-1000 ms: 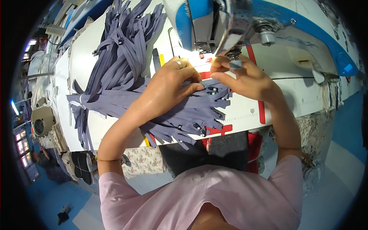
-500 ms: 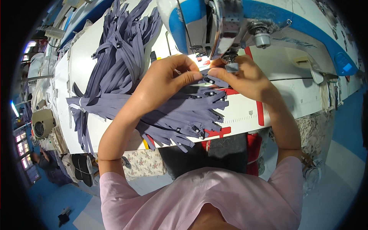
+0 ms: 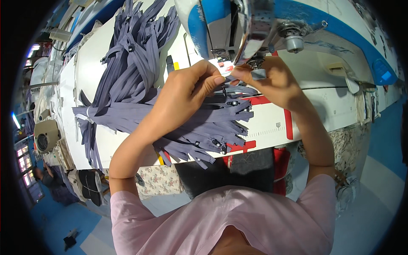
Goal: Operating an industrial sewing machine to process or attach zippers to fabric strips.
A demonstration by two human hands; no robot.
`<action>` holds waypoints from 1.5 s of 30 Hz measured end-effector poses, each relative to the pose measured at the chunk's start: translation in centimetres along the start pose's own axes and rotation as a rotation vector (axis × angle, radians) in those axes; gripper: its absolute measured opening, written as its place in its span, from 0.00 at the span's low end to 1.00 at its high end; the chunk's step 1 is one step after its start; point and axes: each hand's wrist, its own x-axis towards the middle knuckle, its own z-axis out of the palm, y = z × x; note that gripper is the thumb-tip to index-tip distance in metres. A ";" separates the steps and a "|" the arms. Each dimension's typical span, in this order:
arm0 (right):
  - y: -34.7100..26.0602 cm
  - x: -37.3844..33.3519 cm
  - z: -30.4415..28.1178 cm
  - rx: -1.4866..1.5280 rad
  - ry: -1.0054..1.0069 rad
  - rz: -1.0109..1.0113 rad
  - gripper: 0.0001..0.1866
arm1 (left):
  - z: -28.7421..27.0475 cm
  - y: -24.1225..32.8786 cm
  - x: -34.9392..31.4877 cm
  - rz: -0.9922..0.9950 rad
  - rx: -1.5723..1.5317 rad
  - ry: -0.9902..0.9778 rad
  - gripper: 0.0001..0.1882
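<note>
Beside the needle area of a white and blue sewing machine [image 3: 212, 17], my two hands meet with their fingertips close together. My left hand [image 3: 180, 93] pinches the end of a grey-purple zipper [image 3: 228, 80] between thumb and index finger. From the other side, my right hand [image 3: 276, 83] has its thumb and index finger closed on the same small end; its other fingers are partly behind the machine parts. Below my hands lies a bundle of similar zippers [image 3: 178, 123] with dark sliders, tied by a white band [image 3: 88, 112] at its left end.
A second heap of zippers [image 3: 134, 59] spreads over the far left of the white table [image 3: 314, 106]. Red tape strips [image 3: 288, 124] and a printed ruler mark the near side. A metal thread tension part [image 3: 293, 42] juts from the machine above my right hand.
My fingertips have drawn closer together and turned slightly. The zipper end with its slider, seen under my right thumb before, is now mostly hidden between my fingers.
</note>
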 end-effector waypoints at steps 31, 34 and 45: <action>1.9 0.1 0.9 -0.564 0.173 -0.260 0.16 | 2.0 -2.8 1.3 0.442 0.452 0.221 0.09; 2.1 0.2 0.8 -0.559 0.207 -0.330 0.12 | 1.6 -2.5 1.0 0.403 0.434 0.180 0.10; 2.2 0.0 0.3 -0.565 0.200 -0.459 0.11 | 2.5 -3.4 1.9 0.450 0.514 0.251 0.08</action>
